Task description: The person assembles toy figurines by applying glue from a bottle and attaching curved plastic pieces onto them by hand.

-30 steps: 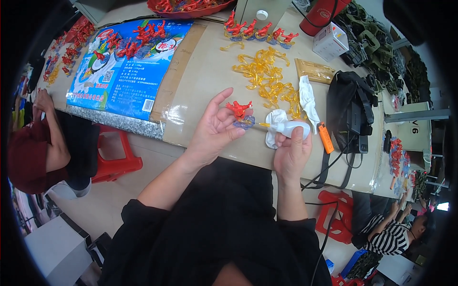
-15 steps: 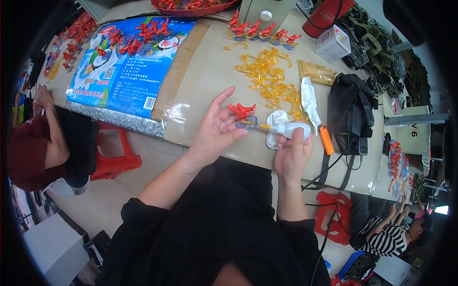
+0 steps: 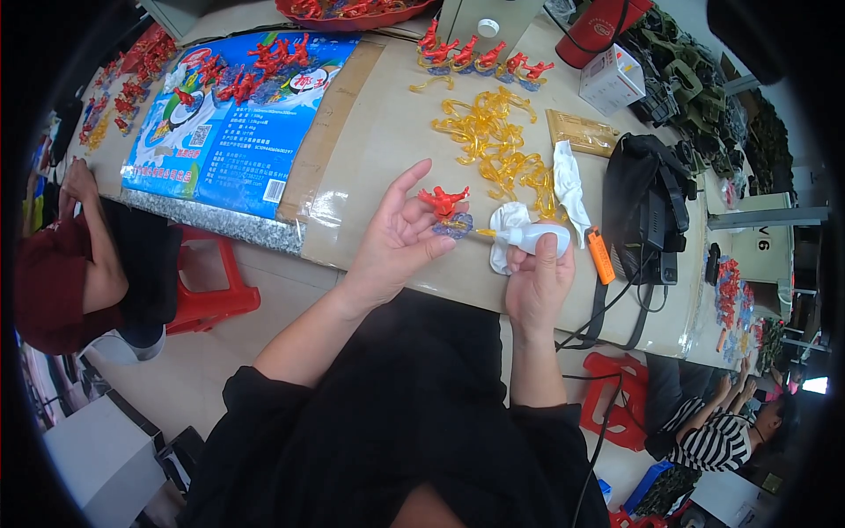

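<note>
Between the thumb and fingers of my left hand (image 3: 396, 231) is a small red figurine (image 3: 444, 201) on a clear bluish-purple base. My right hand (image 3: 539, 283) grips a white squeeze bottle (image 3: 533, 238) with a narrow yellow nozzle. The bottle lies sideways, its tip pointing left, close beside the figurine's base; whether it touches I cannot tell. Behind the bottle lies a crumpled white tissue (image 3: 510, 214). Beyond both hands is a pile of curved, clear yellow plastic pieces (image 3: 493, 132). Several red figurines on bases (image 3: 484, 60) stand in a row at the back.
A blue printed cardboard sheet (image 3: 238, 123) with more red figurines lies at left. To the right are an orange cutter (image 3: 600, 255), a folded white tissue (image 3: 570, 189), a black strapped device (image 3: 647, 211) with cables, and a white box (image 3: 612, 81). Other people sit at both sides.
Almost nothing differs. The figurine in my left hand seems tilted slightly, and the bottle remains beside its base.
</note>
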Action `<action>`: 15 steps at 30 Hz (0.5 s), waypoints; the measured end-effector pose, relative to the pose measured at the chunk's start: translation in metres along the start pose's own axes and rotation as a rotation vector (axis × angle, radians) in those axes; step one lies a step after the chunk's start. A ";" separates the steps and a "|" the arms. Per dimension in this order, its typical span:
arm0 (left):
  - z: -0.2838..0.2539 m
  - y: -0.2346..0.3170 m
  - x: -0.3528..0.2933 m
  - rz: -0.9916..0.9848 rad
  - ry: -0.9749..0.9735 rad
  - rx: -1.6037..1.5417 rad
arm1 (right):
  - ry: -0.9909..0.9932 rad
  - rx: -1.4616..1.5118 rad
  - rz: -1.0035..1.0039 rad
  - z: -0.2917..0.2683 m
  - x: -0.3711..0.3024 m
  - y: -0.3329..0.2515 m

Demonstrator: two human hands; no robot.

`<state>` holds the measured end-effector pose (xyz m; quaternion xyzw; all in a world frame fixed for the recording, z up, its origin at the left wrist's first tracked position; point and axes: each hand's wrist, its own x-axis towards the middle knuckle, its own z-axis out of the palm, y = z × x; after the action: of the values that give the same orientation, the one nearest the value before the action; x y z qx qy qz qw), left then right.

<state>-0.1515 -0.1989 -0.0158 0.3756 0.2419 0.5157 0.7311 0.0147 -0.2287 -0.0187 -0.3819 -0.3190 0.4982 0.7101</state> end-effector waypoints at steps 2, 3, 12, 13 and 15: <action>0.002 0.000 0.000 0.010 0.002 0.010 | 0.002 0.003 -0.002 -0.001 0.000 -0.001; 0.001 0.000 0.000 0.009 0.003 0.006 | 0.023 -0.001 0.002 0.001 -0.001 -0.001; 0.003 -0.003 -0.005 0.059 0.038 0.105 | 0.034 0.014 0.031 -0.001 0.002 -0.001; 0.004 -0.003 -0.005 0.052 0.046 0.113 | 0.047 0.005 0.032 0.000 0.002 -0.001; 0.004 -0.001 -0.005 0.046 0.055 0.120 | 0.035 -0.001 0.026 0.000 0.002 -0.001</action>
<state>-0.1495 -0.2050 -0.0143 0.4101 0.2834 0.5271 0.6882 0.0160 -0.2275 -0.0179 -0.3951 -0.3020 0.5005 0.7087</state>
